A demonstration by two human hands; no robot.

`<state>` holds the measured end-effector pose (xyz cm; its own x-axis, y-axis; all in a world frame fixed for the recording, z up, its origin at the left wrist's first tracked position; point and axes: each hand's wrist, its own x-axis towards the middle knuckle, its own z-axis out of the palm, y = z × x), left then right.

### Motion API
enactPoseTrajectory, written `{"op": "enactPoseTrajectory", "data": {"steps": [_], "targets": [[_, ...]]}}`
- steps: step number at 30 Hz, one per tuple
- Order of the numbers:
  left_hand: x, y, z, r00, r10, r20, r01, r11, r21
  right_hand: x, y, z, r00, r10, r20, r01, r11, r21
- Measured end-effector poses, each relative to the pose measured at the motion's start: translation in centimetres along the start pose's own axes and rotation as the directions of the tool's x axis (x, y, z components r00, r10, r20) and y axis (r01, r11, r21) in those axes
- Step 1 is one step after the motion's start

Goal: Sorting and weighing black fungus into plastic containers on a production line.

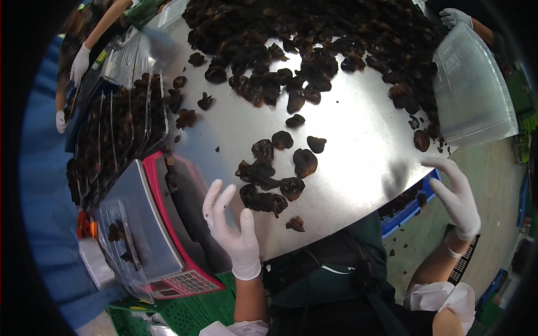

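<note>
My left hand (pixel 233 227), in a white glove, is raised at the table's near left edge with its fingers apart and nothing in it. Beside its fingertips lies a loose group of dark wood ear mushrooms (pixel 265 201) on the shiny metal table (pixel 353 168). My right hand (pixel 458 201), gloved too, is off the table's right corner, fingers spread and holding nothing; a blue basket (pixel 391 229) with dark pieces sits below it. A large pile of the mushrooms (pixel 315 21) covers the far side. A clear plastic tray (pixel 122 239) with a few pieces stands on a red scale (pixel 185 269).
Filled clear trays (pixel 122 122) stand in a row at the left. A big translucent bin (pixel 475 92) is at the right corner. Green crates (pixel 197 311) stand below the scale. Gloved hands of other people show at the upper left (pixel 80 63) and upper right (pixel 456 17).
</note>
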<state>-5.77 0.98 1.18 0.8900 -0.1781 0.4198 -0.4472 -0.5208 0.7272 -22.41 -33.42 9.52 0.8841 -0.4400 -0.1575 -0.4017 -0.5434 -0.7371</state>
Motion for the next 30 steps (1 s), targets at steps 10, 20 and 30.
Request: {"op": "enactPoseTrajectory", "data": {"steps": [10,20,30], "targets": [[2.1,-0.2,2.3,0.962,-0.101,0.253,0.118,0.992,-0.052,10.4,-6.5,19.1,0.635,-0.718,0.283,0.757,0.651,-0.047],[2.0,-0.8,2.4,0.959,-0.127,0.251,0.133,0.991,-0.004,17.4,-6.8,17.0,0.76,-0.636,0.138,0.636,0.681,-0.363],[2.0,-0.6,2.8,0.964,-0.165,0.21,0.165,0.986,0.016,18.1,-6.3,13.4,0.707,-0.7,-0.101,0.69,0.714,-0.119]]}}
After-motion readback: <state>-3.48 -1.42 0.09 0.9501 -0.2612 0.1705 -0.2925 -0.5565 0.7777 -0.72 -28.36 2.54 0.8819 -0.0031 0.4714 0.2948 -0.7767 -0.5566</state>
